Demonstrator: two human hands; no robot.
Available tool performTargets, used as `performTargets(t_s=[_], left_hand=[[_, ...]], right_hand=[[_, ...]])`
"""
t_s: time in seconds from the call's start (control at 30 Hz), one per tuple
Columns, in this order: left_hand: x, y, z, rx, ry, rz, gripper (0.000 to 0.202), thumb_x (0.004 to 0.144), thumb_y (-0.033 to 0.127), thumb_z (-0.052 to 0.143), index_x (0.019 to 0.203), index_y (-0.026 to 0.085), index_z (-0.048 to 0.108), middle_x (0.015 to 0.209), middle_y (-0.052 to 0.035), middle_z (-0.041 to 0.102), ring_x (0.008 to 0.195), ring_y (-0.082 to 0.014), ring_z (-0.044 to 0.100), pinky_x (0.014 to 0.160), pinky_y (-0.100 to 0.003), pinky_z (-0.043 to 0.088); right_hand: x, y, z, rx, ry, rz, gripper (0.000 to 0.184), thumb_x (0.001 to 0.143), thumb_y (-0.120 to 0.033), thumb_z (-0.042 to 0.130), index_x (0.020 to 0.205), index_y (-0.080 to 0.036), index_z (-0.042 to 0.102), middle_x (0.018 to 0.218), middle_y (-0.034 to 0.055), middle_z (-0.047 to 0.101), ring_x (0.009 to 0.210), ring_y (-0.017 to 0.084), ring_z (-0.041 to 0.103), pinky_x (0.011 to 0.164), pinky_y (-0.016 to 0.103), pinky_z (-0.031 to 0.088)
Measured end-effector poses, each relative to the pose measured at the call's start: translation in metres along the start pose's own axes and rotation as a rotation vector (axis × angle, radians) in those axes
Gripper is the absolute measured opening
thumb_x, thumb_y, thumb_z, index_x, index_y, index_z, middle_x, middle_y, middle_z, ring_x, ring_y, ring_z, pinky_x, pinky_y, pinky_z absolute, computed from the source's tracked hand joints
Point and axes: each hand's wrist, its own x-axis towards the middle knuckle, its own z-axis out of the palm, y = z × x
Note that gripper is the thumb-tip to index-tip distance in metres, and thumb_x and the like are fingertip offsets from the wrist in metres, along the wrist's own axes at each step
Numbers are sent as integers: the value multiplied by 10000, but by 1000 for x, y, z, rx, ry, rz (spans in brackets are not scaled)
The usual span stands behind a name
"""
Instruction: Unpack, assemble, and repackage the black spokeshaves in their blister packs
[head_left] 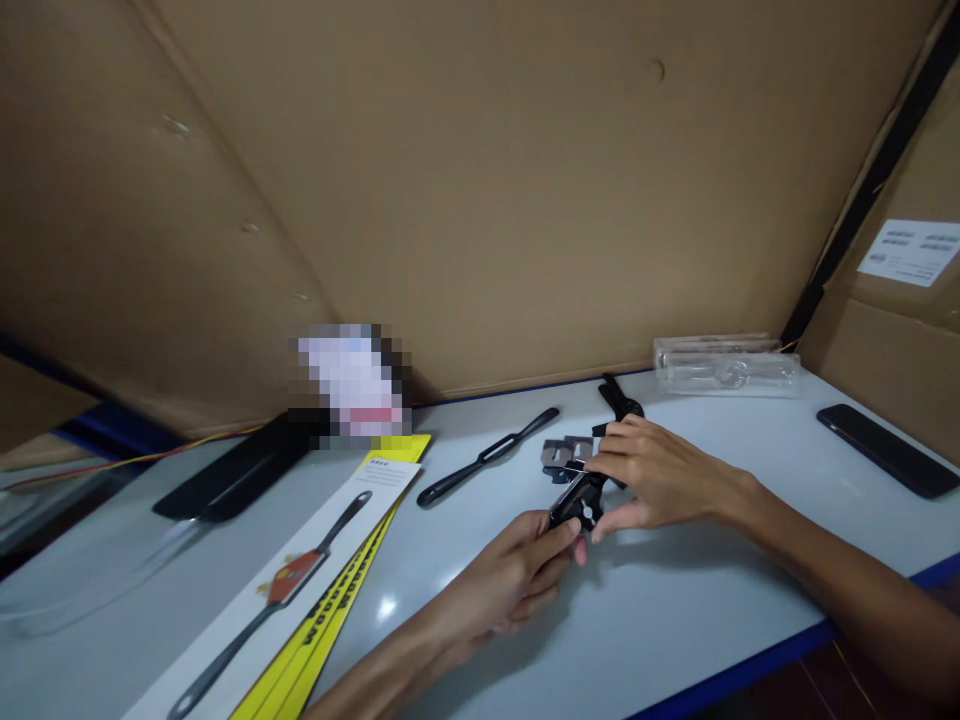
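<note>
Our left hand (517,580) and right hand (654,475) pinch a black tool (576,503) over the white table (675,620); cardboard (487,200) at twelve o'clock

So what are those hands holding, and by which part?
One black tool, shared between both. The left hand pinches its near end with the fingertips; the right hand closes over its middle.

Bare worktop (675,620) lies open in front of the black handle (487,456). A packaging card (315,580) blocks its left, and a cardboard wall (480,200) stands behind.
</note>
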Motion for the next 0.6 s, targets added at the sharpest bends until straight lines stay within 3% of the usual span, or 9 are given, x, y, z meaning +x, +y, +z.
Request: performTargets(t_s=[0.3,0.6], left_hand=[[0,-1,-2,9,11,-1,513,754,715,651,808,219,531,452,141,249,370,-43,121,340,-200,55],[-4,2,0,2,37,-19,496,745,680,683,786,211,526,462,142,235,391,-38,113,367,-205,41]], right_hand=[[-2,2,7,-94,47,-47,489,882,-632,619,928,-149,679,852,78,673,821,216,540,764,360,423],[-1,2,10,-217,58,-102,436,977,-562,513,899,-154,644,869,76,663,832,210,543,777,345,410]])
